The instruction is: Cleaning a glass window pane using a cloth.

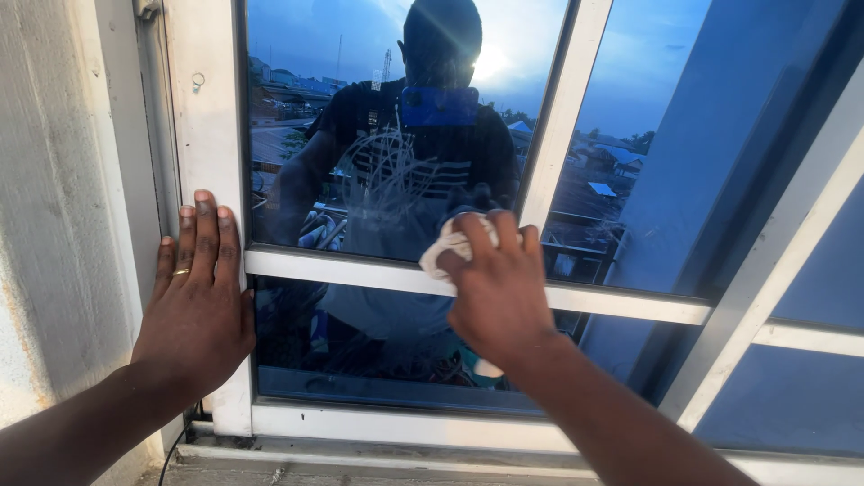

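My right hand (498, 288) presses a crumpled white cloth (443, 253) against the glass pane (360, 117) of a window, just above the white horizontal bar (324, 268). Wet streaks show on the pane above the cloth. My left hand (198, 297) lies flat with fingers spread on the white window frame (209, 135) at the left; a ring is on one finger. The dark glass mirrors a person and rooftops under a blue sky.
A rough grey wall (63, 198) runs down the left side. A second sliding panel with white bars (765, 270) slants off to the right. A concrete sill (360, 468) lies below the window.
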